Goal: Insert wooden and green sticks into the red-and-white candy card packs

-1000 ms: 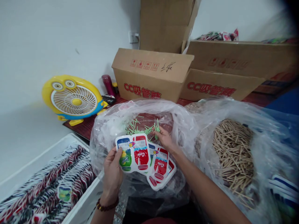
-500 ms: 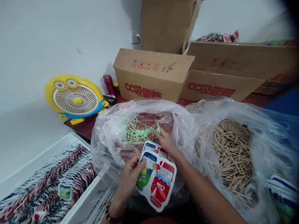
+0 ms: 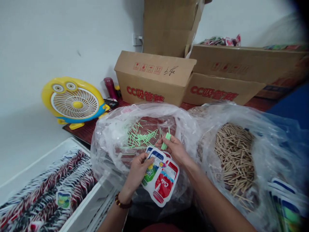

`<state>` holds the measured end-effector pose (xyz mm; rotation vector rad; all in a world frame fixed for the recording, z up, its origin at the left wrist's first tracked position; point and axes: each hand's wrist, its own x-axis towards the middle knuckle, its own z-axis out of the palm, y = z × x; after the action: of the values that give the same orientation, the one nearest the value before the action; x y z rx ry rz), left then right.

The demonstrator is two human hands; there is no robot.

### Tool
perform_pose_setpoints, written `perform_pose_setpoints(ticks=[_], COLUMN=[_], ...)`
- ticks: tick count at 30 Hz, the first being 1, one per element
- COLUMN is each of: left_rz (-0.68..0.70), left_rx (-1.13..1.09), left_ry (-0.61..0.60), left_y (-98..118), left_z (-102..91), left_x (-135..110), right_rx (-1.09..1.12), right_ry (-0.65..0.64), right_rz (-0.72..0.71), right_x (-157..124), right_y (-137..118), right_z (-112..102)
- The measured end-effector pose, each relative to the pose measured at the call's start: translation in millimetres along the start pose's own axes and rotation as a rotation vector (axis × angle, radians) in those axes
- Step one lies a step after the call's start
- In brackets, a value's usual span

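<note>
My left hand [image 3: 136, 170] grips a small stack of bottle-shaped Sprite and Cola printed pouches [image 3: 161, 180] over the near edge of a clear plastic bag [image 3: 113, 135]. My right hand [image 3: 175, 149] pinches a little bunch of green sticks [image 3: 166, 140] just above the pouches. More loose green sticks [image 3: 140, 137] lie scattered inside that bag, beyond both hands.
A second clear bag on the right holds a heap of tan sticks [image 3: 235, 158]. A white crate [image 3: 91, 206] at lower left is packed with printed pouches. Cardboard boxes [image 3: 154, 79] stand behind, and a yellow desk fan [image 3: 73, 103] and a maroon bottle [image 3: 109, 87] sit at left.
My left hand has gathered the fanned pouches into a tighter stack and moved right, towards my right hand. My right hand has lifted a bunch of green sticks off the pile.
</note>
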<state>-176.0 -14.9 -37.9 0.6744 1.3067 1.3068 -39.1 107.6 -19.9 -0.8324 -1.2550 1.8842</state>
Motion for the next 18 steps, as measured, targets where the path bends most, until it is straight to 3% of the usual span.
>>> perform_pose_setpoints(ticks=[5, 9, 13, 18], left_rz=[0.045, 0.067, 0.109, 0.189], left_rx=[0.074, 0.199, 0.321, 0.480], left_ry=[-0.030, -0.039, -0.043, -0.074], left_y=[9, 12, 13, 15], left_z=[1.6, 2.8, 3.9, 4.0], left_x=[7, 6, 2, 0], right_rx=[-0.597, -0.890, -0.932, -0.802], right_ry=[-0.129, -0.191, -0.263, -0.201], right_rz=[-0.186, -0.320, -0.270, -0.240], right_x=[-20, -25, -29, -35], right_y=[-8, -10, -11, -6], right_z=[-3, -2, -2, -8])
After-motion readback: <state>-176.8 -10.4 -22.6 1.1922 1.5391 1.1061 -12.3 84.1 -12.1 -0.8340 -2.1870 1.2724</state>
